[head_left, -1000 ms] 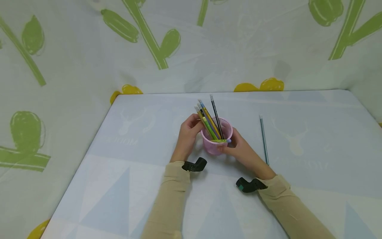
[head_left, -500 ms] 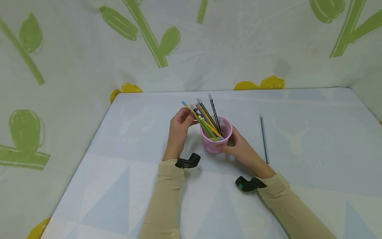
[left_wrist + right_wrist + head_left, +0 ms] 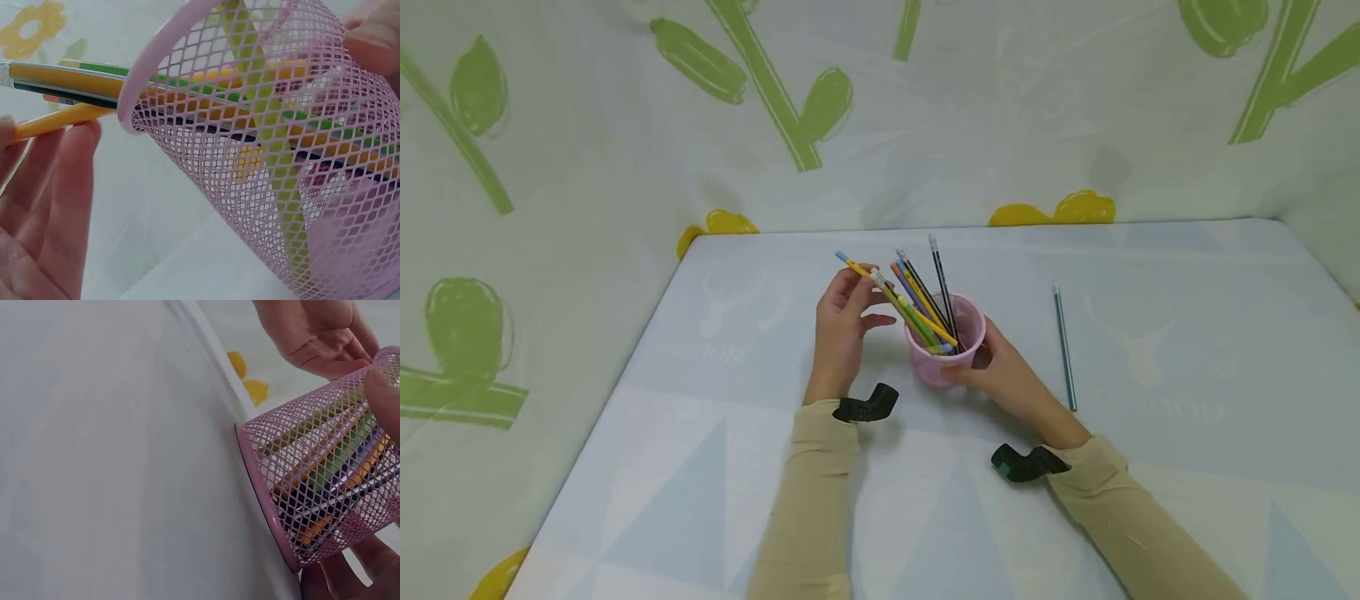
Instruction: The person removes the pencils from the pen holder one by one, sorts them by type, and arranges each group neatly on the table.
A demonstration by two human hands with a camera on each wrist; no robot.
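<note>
A pink mesh pen cup (image 3: 930, 372) stands near the table's middle, holding several pencils (image 3: 922, 293) that lean mostly to the left. My right hand (image 3: 1011, 379) grips the cup from its right side, thumb at the front. In the right wrist view, fingers also show beneath the cup (image 3: 312, 469). My left hand (image 3: 841, 337), left of the cup, pinches a yellow pencil (image 3: 852, 264) with a blue end between thumb and fingers. In the left wrist view this yellow pencil (image 3: 59, 120) runs up to the cup's rim; its far part is among the others.
A teal pencil (image 3: 1063, 346) lies on the table right of the cup, beside my right forearm. The table (image 3: 662, 450) has a pale patterned cloth, and a patterned curtain (image 3: 962, 142) hangs behind its far edge.
My left hand has moved left from the cup's rim, drawing the yellow pencil's blue end out leftward from the bunch. The right hand and cup have stayed nearly in place.
</note>
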